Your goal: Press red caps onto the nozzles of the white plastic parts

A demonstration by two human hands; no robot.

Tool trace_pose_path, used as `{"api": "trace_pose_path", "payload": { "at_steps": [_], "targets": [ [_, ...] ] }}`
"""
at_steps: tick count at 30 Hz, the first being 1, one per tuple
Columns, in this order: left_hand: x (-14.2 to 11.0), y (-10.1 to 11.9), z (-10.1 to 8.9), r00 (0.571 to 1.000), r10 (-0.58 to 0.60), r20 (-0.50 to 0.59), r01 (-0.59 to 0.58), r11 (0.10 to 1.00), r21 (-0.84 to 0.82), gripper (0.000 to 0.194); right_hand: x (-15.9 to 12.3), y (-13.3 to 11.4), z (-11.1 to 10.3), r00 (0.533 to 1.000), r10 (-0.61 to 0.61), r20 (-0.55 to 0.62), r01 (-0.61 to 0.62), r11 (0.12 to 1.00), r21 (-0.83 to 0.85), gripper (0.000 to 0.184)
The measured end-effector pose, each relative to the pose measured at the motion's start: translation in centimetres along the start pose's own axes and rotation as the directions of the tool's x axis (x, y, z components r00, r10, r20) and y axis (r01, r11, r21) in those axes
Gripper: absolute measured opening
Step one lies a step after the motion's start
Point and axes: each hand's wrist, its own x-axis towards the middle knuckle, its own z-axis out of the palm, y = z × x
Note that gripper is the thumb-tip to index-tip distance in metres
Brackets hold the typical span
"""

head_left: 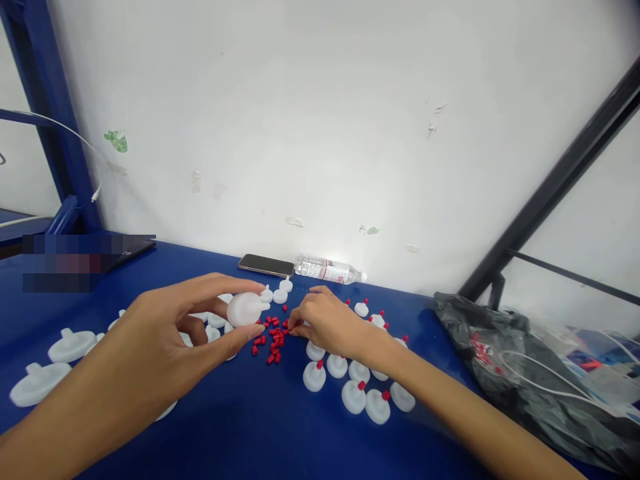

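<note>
My left hand (165, 333) pinches a white plastic disc with a short nozzle (245, 310) between thumb and forefinger, the nozzle pointing right. My right hand (320, 320) is at the right edge of a small pile of red caps (275, 340). Its fingers are drawn together on a red cap, which is mostly hidden by the fingertips. Under and beside my left hand lie several white discs with bare nozzles (73, 345). Around my right wrist and forearm are several white discs with red caps on their nozzles (354, 397).
A phone (266, 265) and a clear plastic bottle (327, 269) lie along the wall at the back of the blue table (240, 433). On the right is a dark plastic bag (525, 400) with red bits near its mouth. A dark metal post (550, 173) slants up behind it.
</note>
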Motion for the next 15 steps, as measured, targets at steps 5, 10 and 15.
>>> {"api": "trace_pose_path", "payload": {
  "at_steps": [5,10,15],
  "targets": [
    [0.0,-0.5,-0.2,0.994,-0.081,0.072,0.078,0.996,0.045,0.053,-0.3,0.0,-0.3,1.0,-0.019,-0.01,0.019,1.0,0.018,0.021],
    [0.4,-0.6,0.3,0.999,-0.037,0.028,0.033,0.991,0.13,0.052,-0.7,0.1,-1.5,0.997,0.016,-0.079,-0.001,0.981,0.192,0.016],
    [0.7,-1.6,0.9,0.998,0.064,0.018,-0.066,0.976,0.208,0.051,-1.7,-1.1,-3.8,0.995,0.077,-0.066,-0.01,0.722,0.692,0.035]
  ]
}}
